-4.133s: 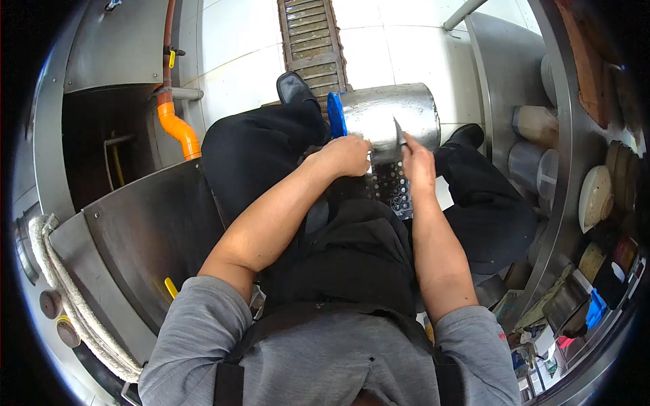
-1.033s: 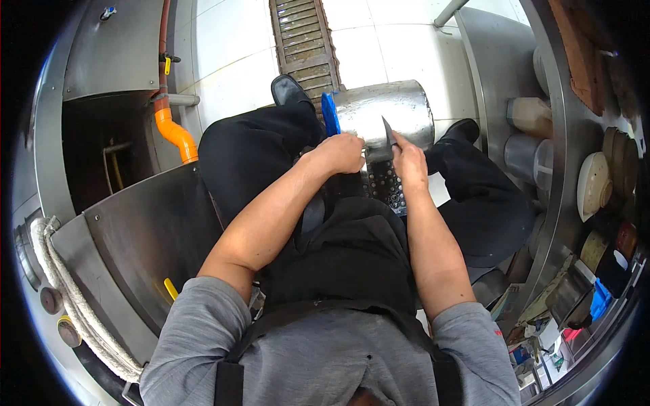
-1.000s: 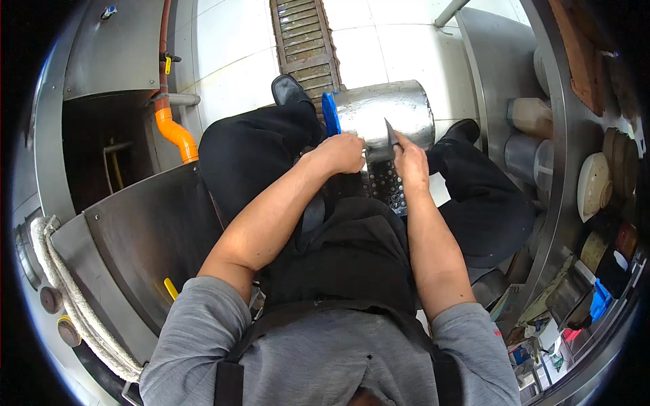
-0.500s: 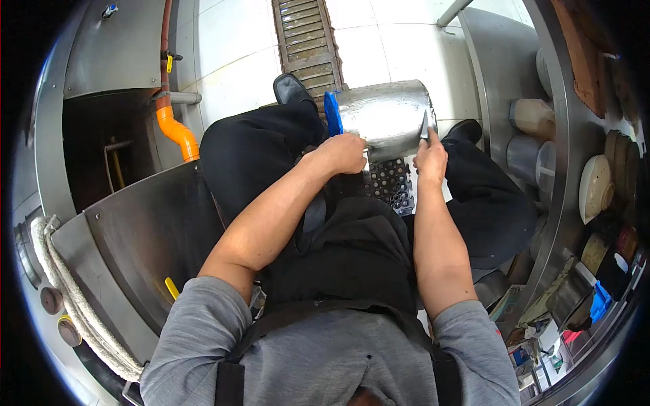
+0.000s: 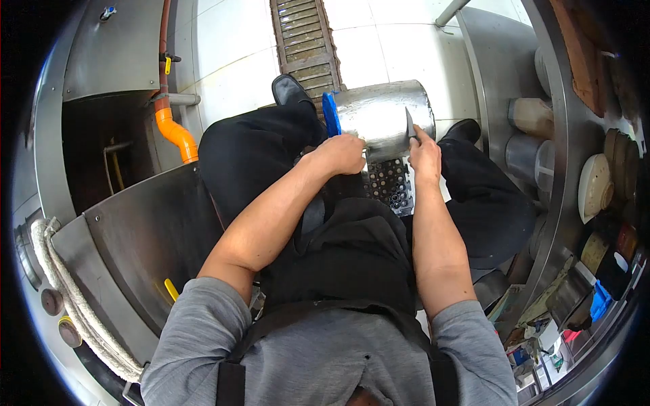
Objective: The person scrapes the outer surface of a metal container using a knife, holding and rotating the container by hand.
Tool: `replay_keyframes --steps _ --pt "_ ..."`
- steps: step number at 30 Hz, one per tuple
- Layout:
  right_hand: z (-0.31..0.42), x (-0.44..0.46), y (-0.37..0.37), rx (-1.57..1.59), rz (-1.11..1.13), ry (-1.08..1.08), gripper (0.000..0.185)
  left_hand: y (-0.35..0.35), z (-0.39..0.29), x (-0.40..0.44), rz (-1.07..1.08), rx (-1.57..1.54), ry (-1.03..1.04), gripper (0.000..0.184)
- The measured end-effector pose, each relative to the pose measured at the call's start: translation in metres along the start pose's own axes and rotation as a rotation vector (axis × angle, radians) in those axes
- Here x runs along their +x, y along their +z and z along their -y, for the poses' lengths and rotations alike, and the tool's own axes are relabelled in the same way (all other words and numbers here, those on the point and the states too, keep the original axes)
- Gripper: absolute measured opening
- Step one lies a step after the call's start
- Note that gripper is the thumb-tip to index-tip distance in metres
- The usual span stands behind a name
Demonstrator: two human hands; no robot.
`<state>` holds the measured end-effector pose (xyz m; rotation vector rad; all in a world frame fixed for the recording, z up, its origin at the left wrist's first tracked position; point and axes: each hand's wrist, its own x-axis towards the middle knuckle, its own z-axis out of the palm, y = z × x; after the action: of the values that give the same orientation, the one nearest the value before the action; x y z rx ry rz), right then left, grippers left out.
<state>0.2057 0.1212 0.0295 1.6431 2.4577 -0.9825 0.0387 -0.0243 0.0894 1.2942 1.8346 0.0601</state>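
A shiny metal cylinder [image 5: 379,111], like a large pot on its side, lies between my feet, with blue plastic [image 5: 330,114] around its left end. My right hand [image 5: 425,157] grips a small knife [image 5: 409,123], its blade pointing up and away over the cylinder's right part. By the cylinder's near left edge, my left hand [image 5: 347,154] is closed, knuckles up. What its fingers hold is hidden. Below the cylinder, between my legs, a black perforated mat or crate [image 5: 388,184] shows.
A slatted drain grate [image 5: 308,40] runs across the white tiled floor [image 5: 233,30]. Steel cabinets and an orange pipe [image 5: 176,135] stand left. At right, a steel shelf holds plastic containers [image 5: 528,159] and bowls [image 5: 596,186]. Black shoes [image 5: 291,91] flank the cylinder.
My right hand has shifted slightly left with the knife, whose blade now tilts left over the cylinder. My left hand has stayed nearly in place.
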Motion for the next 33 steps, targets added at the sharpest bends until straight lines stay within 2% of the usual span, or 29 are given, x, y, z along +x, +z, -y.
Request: replay_keyframes --steps 1,3,5,8,11,12,15,17,19,21,23,25,27,29,31,33 --pt "-0.002 0.001 0.001 0.014 -0.056 -0.035 0.039 -0.001 -0.001 0.000 0.010 0.007 -0.003 0.033" --pt "-0.008 0.007 -0.001 0.101 -0.039 0.128 0.039 -0.004 -0.002 -0.003 0.023 0.015 -0.009 0.034" --pt "-0.011 0.007 0.001 0.087 -0.092 0.068 0.039 -0.006 -0.003 -0.003 0.054 0.020 -0.030 0.034" --pt "-0.003 0.003 0.001 -0.019 0.044 -0.012 0.039 -0.006 -0.005 -0.003 0.027 -0.004 -0.032 0.033" --pt "-0.006 0.004 0.004 0.021 -0.041 -0.015 0.039 -0.006 -0.004 -0.003 0.009 0.021 -0.012 0.033" --pt "-0.008 0.008 0.003 0.008 -0.024 0.084 0.039 -0.006 -0.003 -0.003 0.009 0.021 -0.014 0.033" --pt "-0.014 0.010 0.004 -0.043 -0.043 0.021 0.038 -0.006 -0.004 -0.004 0.029 0.013 0.006 0.033" --pt "0.004 0.004 -0.004 0.007 -0.004 0.058 0.038 -0.005 -0.003 -0.003 0.018 0.017 -0.003 0.033" --pt "0.023 -0.002 -0.020 0.028 0.138 0.101 0.036 -0.005 -0.004 -0.003 0.013 0.024 0.001 0.033" --pt "0.012 0.002 -0.015 0.020 0.075 0.060 0.035 -0.006 -0.003 -0.003 0.010 0.031 0.002 0.033" --pt "0.006 0.002 -0.014 0.022 -0.040 0.118 0.034 -0.004 -0.002 -0.003 0.017 0.020 -0.008 0.034" --pt "0.006 0.001 -0.013 -0.030 -0.029 0.099 0.035 -0.004 -0.002 -0.004 0.019 0.011 -0.007 0.035" --pt "0.013 -0.003 -0.014 -0.041 0.104 0.019 0.039 -0.006 -0.004 -0.004 0.018 0.004 -0.008 0.035" --pt "0.010 -0.004 -0.010 -0.067 0.069 -0.027 0.039 -0.006 -0.004 -0.003 0.022 0.006 -0.019 0.036" --pt "0.001 -0.001 -0.007 0.030 0.012 0.169 0.039 -0.007 -0.004 -0.003 0.029 0.008 -0.018 0.037" --pt "-0.010 0.000 0.000 0.096 -0.064 0.155 0.039 -0.005 -0.003 -0.003 0.042 0.009 -0.013 0.037"
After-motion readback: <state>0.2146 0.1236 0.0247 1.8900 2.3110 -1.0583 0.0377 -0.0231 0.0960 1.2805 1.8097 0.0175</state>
